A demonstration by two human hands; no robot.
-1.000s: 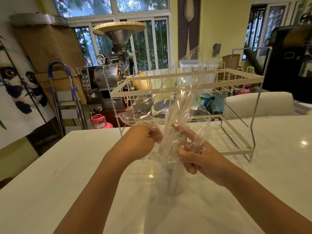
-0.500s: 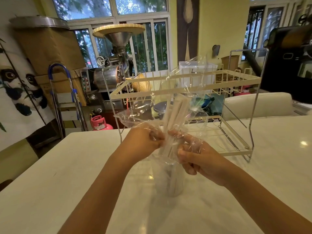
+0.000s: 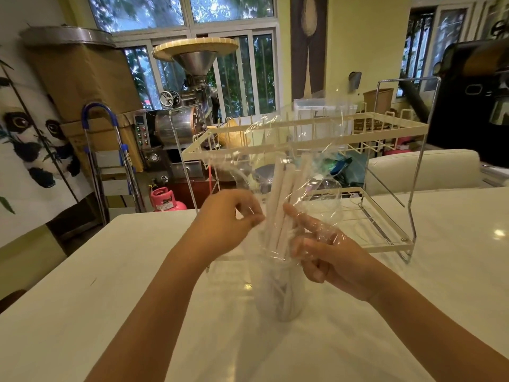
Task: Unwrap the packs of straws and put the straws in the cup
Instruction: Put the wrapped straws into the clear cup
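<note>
Both my forearms reach in from the bottom edge and converge near the middle of the view. My left hand (image 3: 224,220) has its back toward me, fingers curled in and fingertips pinched together at its right side; the grip looks closed, though motion blur keeps me from being sure. My right hand (image 3: 327,252) sits just beside it, slightly lower, thumb pointing up and left, index finger extended, the remaining fingers curled under the palm. The two hands are nearly touching.
</note>
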